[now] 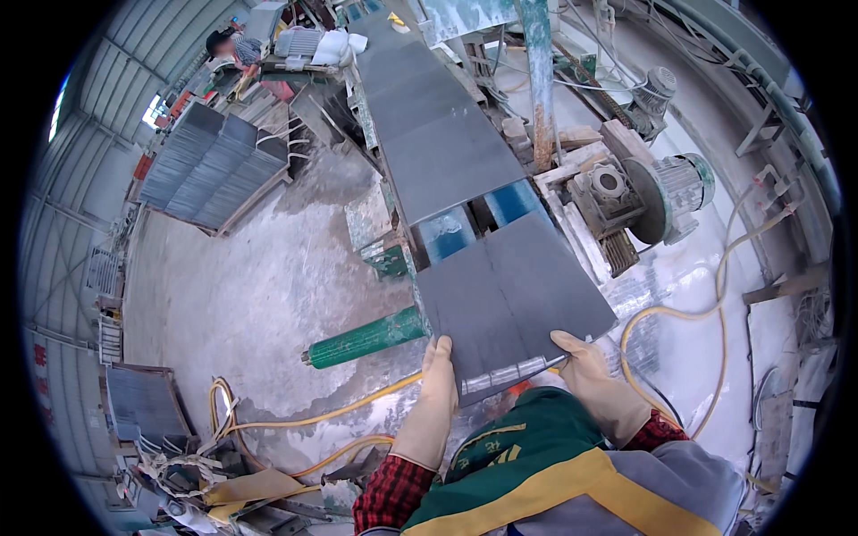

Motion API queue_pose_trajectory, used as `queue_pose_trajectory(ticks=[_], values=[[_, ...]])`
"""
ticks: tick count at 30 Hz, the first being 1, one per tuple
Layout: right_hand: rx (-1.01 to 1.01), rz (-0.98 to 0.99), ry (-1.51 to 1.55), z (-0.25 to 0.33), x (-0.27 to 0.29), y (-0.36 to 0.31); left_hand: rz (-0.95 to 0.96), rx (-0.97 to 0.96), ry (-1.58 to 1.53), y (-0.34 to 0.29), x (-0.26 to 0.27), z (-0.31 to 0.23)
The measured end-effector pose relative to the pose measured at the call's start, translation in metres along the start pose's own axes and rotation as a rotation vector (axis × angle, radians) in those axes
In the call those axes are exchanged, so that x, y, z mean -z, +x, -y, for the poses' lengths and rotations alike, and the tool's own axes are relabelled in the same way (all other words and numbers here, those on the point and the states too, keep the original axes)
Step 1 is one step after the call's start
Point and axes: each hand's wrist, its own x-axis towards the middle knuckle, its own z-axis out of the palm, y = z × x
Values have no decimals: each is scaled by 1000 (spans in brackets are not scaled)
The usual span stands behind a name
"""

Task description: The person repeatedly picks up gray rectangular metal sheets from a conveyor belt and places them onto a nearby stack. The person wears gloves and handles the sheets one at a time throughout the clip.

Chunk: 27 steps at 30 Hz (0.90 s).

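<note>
Setting: a factory hall or industrial workshop processing slabs. Evidence: ribbed metal walls [134,67]; a belt conveyor [445,234] carrying flat dark slabs [518,290]; a motor [686,189] and gearbox [608,188] mounted beside it. Also observed: piled dark sheets [198,165] on a low wooden base, a yellow hose [326,411] trailing across a stained, wet-looking floor [223,295].

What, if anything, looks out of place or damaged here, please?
The near grey slab shows a faint dark line, possibly a crack or mark; yellow hose loops over the floor, a possible trip hazard.
</note>
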Motion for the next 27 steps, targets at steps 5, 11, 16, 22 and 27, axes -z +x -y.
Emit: queue_pose_trajectory(ticks=[5,11,16,22,27], values=[[33,47,27,-5,-6,28,25,-2,-84,24,-14,-26],[21,19,33,7,-25,48,25,26,-77,65,-13,-34],[97,-43,25,6,-26,76,50,43,-80,76,-26,-51],[64,-43,58,2,-27,90,-39,34,-16,90,-31,-59],[145,23,-72,-5,-21,101,-40,65,20,93,-38,-71]])
